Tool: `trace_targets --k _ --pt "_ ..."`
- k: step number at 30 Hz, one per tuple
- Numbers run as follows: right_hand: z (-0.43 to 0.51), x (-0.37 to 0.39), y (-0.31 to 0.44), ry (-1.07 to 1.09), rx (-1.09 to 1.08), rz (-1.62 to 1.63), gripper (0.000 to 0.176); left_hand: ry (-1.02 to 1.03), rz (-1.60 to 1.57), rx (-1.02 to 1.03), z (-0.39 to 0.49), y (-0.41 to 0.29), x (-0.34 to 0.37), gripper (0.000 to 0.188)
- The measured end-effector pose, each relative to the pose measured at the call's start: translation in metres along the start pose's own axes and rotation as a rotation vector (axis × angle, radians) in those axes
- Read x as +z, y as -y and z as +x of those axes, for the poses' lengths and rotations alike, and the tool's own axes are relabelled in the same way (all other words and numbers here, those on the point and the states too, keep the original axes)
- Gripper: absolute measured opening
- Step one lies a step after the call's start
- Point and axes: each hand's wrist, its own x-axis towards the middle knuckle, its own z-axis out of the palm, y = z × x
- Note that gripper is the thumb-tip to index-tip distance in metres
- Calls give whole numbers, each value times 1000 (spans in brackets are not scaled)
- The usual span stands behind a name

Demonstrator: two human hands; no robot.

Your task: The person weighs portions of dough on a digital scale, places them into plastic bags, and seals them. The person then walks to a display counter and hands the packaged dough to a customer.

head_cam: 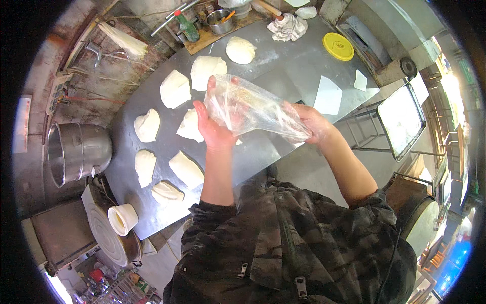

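A clear plastic bag (254,104) is stretched between my two hands above the metal worktable. My left hand (218,127) holds its wide end, fingers showing through the film and thumb free at the side. At the lower right, my right hand (315,121) grips the gathered end. I cannot tell whether anything is inside. Several pale dough pieces lie on the table: one (191,125) is partly hidden by my left hand, two others (209,70) (175,89) sit just beyond it, and a rounder lump (241,50) is farther back.
On the left stand a steel pot (81,152) and a white tub (123,219). Toward the back are a green bottle (187,27), a steel bowl (220,22), a crumpled cloth (287,27) and a yellow lid (338,46). A white flat scraper (328,95) lies right of my hands.
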Motion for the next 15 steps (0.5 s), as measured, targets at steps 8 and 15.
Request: trace_targets --k 8,15 --pt "-3 104 50 -84 -464 -98 36 254 1805 362 -2 50 -20 79" --pt "-8 104 12 242 -239 626 36 554 185 -98 55 38 -111 65"
